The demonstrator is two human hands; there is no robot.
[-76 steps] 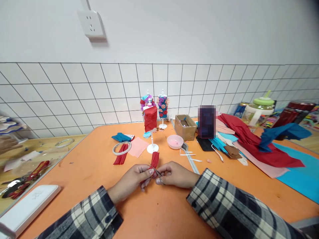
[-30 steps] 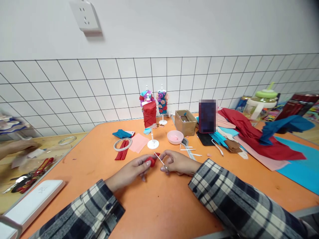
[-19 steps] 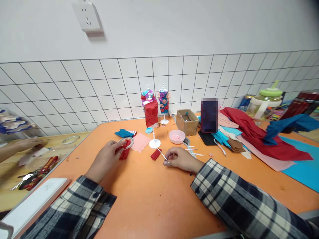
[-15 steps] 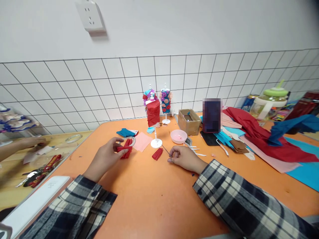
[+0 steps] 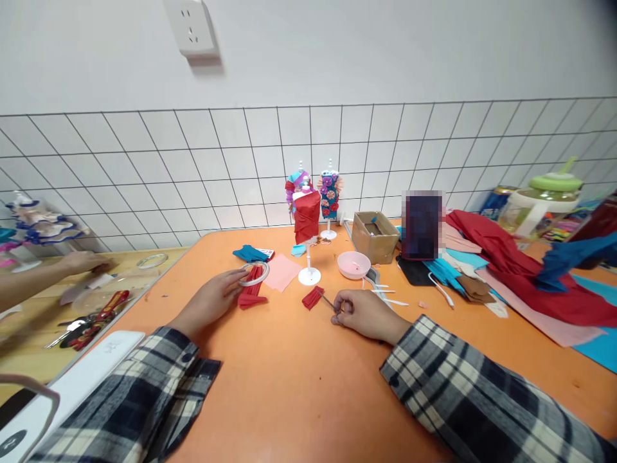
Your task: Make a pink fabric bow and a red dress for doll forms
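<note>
My left hand (image 5: 214,297) reaches to the left-centre of the orange table (image 5: 299,386), its fingers closed round a tape ring (image 5: 254,273) that lies over a pleated red paper strip (image 5: 250,292). My right hand (image 5: 364,313) rests on the table, pinching small scissors (image 5: 329,302) whose tip points at a folded red paper piece (image 5: 312,297) lying loose beside it. Behind them stands a small mannequin (image 5: 307,222) wrapped in red paper on a white stand.
A second decorated mannequin (image 5: 329,196), a pink bowl (image 5: 353,264), a cardboard box (image 5: 375,236) and a blue paper scrap (image 5: 251,253) sit toward the wall. Red, blue and pink paper sheets (image 5: 520,276) pile at the right. Another person's hand (image 5: 84,262) works at the left table.
My left hand let the folded red piece drop on the table and went left to the tape ring and pleated strip. My right hand kept the scissors and stayed beside the red piece.
</note>
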